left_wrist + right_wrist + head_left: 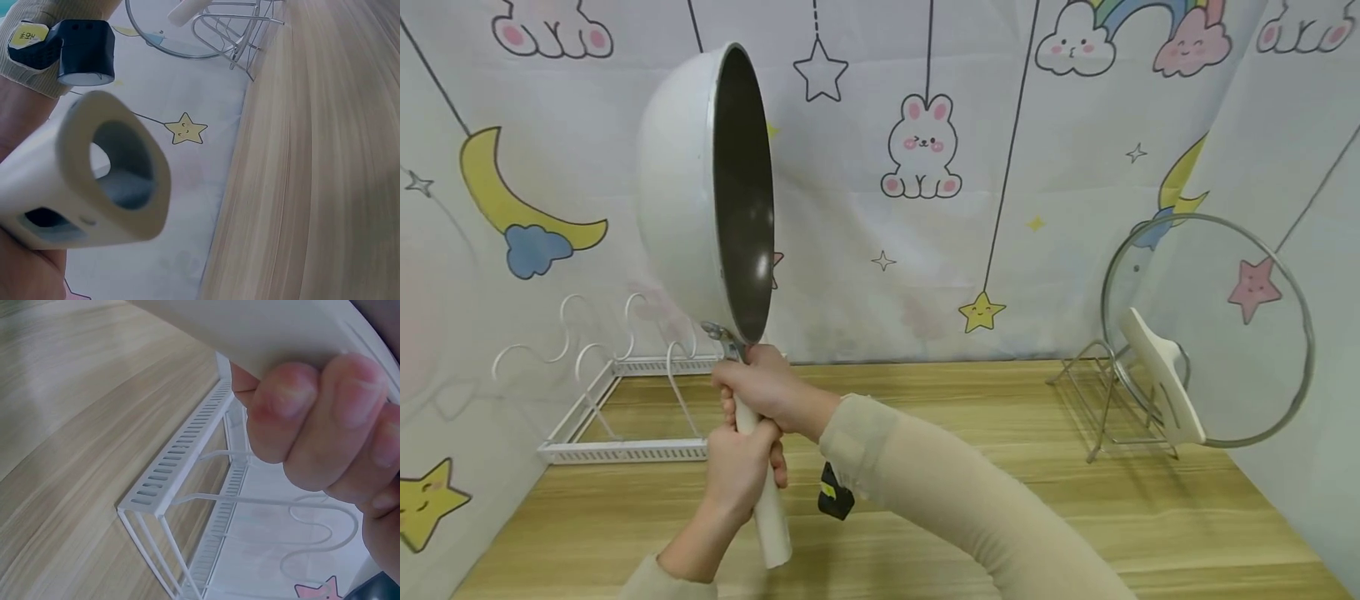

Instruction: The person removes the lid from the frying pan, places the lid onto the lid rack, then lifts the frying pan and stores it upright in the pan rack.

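Observation:
A wok-like pan [681, 183], white outside and dark inside, stands on edge in the air in the head view, its opening turned to the right. My right hand [778, 390] grips the pale handle [771, 525] close to the pan. Just below it, my left hand [735, 467] is wrapped round the same handle. In the left wrist view the hollow handle end [159, 187] sticks out toward the camera. Curled fingers of my right hand [325, 419] show against the handle in the right wrist view.
A white wire rack [625, 452] sits behind the hands on the left of the wooden table [940, 550]. On the right, a metal stand [1101, 417] holds a glass lid [1310, 333] upright. Behind hangs a patterned cloth [850, 208]. A black wrist camera [835, 496] hangs under the right sleeve.

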A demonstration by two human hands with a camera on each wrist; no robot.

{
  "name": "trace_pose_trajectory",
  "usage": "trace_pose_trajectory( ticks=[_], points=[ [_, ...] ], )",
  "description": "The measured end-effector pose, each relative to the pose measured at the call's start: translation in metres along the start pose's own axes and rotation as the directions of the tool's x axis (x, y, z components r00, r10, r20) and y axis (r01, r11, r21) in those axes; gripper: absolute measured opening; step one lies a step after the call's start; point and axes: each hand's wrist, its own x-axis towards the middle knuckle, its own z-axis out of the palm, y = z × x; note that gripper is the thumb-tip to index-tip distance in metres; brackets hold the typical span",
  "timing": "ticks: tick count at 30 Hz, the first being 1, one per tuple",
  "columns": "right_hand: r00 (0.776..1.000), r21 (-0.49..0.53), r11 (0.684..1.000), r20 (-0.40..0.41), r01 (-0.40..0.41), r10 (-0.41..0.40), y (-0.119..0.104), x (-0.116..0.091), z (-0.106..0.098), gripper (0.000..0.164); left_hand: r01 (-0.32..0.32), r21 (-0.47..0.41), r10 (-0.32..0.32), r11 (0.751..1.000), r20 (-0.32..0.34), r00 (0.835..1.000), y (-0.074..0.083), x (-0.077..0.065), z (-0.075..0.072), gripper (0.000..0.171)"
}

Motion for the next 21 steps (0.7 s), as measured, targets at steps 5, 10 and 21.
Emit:
trace_pose_trajectory(
  ticks=[5, 10, 21],
  points=[
    [1.0, 0.008, 1.0, 0.007, -0.001, 0.001, 0.001, 0.001, 0.003, 0.024, 0.001, -0.011, -0.001, 1.0, -0.01, 1.0, 0.001, -0.001, -0.002, 0.023],
    [1.0, 0.034, 0.999, 0.013, 0.004, -0.004, 0.001, 0.002, 0.004, 0.021, 0.004, 0.013, -0.004, 1.0, -0.011, 1.0, 0.002, -0.001, -0.005, 0.023],
    [0.999, 0.061, 0.998, 0.038, 0.026, -0.028, 0.001, 0.006, 0.01, 0.028, 0.006, 0.052, -0.004, 0.999, -0.032, 0.999, 0.002, 0.002, -0.012, 0.025]
  ],
)
